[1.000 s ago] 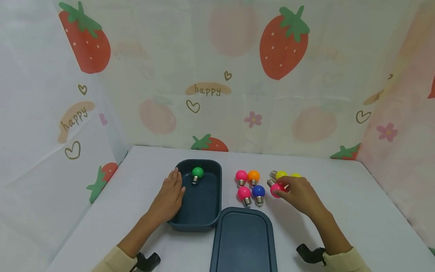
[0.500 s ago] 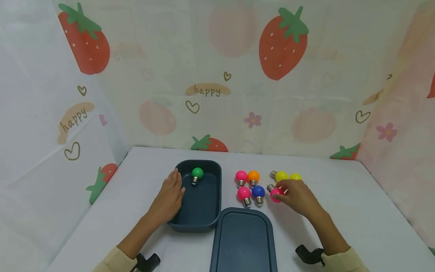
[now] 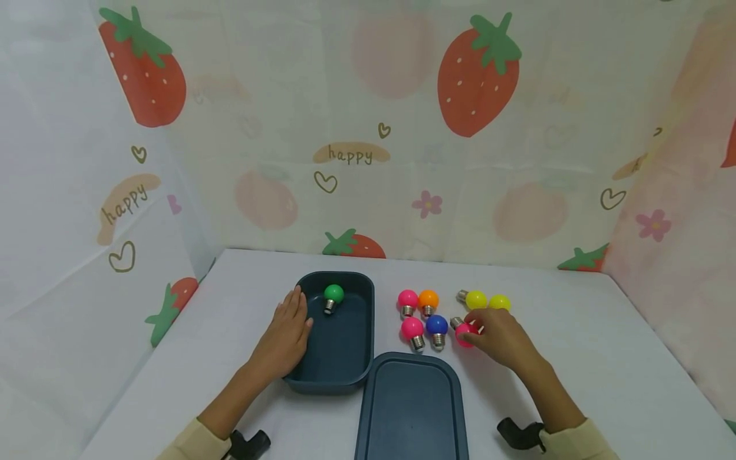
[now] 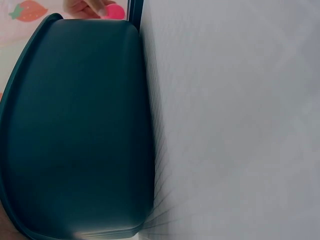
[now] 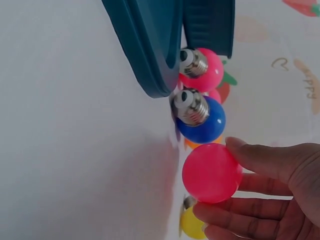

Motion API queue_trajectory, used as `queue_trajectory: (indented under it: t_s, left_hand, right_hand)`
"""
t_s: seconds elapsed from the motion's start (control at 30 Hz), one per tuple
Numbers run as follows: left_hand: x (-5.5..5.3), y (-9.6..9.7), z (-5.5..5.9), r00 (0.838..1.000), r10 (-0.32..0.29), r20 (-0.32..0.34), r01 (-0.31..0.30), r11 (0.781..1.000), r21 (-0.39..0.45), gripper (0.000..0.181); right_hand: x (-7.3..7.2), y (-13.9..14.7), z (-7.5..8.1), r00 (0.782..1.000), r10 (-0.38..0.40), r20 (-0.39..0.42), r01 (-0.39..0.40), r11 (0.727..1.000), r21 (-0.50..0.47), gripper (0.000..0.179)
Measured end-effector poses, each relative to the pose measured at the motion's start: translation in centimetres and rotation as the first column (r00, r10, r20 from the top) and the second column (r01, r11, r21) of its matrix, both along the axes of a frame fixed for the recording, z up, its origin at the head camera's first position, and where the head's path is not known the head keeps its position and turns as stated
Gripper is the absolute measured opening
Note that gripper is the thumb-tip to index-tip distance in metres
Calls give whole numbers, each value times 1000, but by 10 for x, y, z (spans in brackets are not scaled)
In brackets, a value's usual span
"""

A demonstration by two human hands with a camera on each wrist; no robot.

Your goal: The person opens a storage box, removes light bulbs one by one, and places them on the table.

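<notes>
My left hand (image 3: pixel 285 335) rests with straight fingers along the left rim of a dark blue-green box (image 3: pixel 339 377). Inside that box a green light bulb (image 3: pixel 334 294) lies near the far end. My right hand (image 3: pixel 501 337) pinches a pink light bulb (image 5: pixel 212 173) between thumb and fingers, its metal base pointing up and left in the head view. Just left of it lie a blue bulb (image 3: pixel 437 325) and another pink bulb (image 3: pixel 412 329). Behind these are a third pink bulb (image 3: pixel 408 299) and an orange bulb (image 3: pixel 428 299). Two yellow bulbs (image 3: pixel 476 299) lie beyond my right hand.
A dark blue-green lid (image 3: pixel 413 409) lies flat in front, its far left corner against the box. All stands on a white table (image 3: pixel 609 358), with a strawberry-print cloth (image 3: pixel 368 191) hanging behind it. Black wrist-camera mounts (image 3: pixel 520 434) show below the hands.
My right hand has drawn slightly nearer and to the left with the pink bulb, uncovering more of the right yellow bulb. My left hand has stayed on the box.
</notes>
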State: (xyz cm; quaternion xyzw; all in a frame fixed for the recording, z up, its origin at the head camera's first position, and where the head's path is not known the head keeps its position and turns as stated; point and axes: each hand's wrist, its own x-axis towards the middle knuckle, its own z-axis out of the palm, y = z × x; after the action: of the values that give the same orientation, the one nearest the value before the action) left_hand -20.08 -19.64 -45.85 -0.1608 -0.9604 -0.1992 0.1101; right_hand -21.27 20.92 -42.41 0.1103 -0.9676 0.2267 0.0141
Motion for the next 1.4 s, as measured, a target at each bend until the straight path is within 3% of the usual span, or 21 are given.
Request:
queue_trajectory:
  t_s: [0.7, 1.4]
  left_hand:
    - [2, 1, 2, 1000, -3, 4, 3, 1000, 1, 59]
    - [1, 1, 1, 1000, 1, 4, -1, 1000, -3, 60]
  right_hand:
    - [-3, 0, -9, 1000, -26, 10, 26, 999, 28, 29]
    - [-3, 7, 0, 999, -48, -5, 48, 998, 33, 38]
